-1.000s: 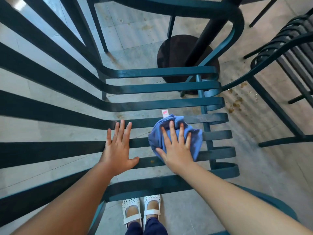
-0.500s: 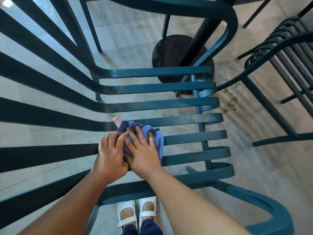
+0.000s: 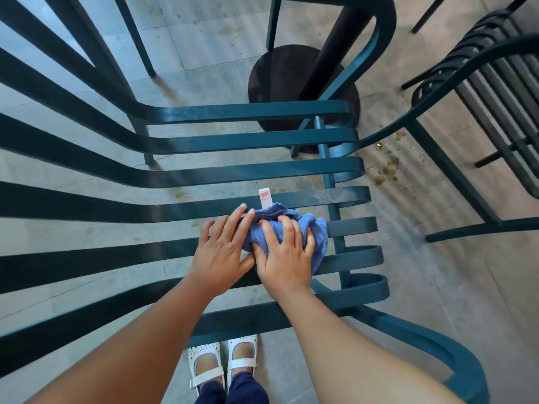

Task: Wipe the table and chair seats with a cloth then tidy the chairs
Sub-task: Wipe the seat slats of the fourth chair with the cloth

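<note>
Nearest, 2 white shoes [image 3: 223, 365] stand on the floor below the front edge of the teal slatted chair seat [image 3: 262, 167]. On the seat's middle slats the right hand [image 3: 284, 258] curls its fingers [image 3: 287, 225] into the bunched blue cloth [image 3: 316, 237], while the left hand [image 3: 220, 252] lies flat just beside it, fingertips touching the cloth. Beyond the seat stands a dark round table base [image 3: 280, 71].

1. Under me the floor [image 3: 204, 39] is pale grey tile with thin joints.
2. Brownish crumbs and stains [image 3: 385, 170] lie scattered on the tiles to my right, near the round dark base.
3. More faint stains [image 3: 227, 30] mark the tiles further ahead.
4. My white strapped shoes [image 3: 223, 365] stand side by side on the floor, with dark blue trouser legs [image 3: 233, 392] above them.
</note>
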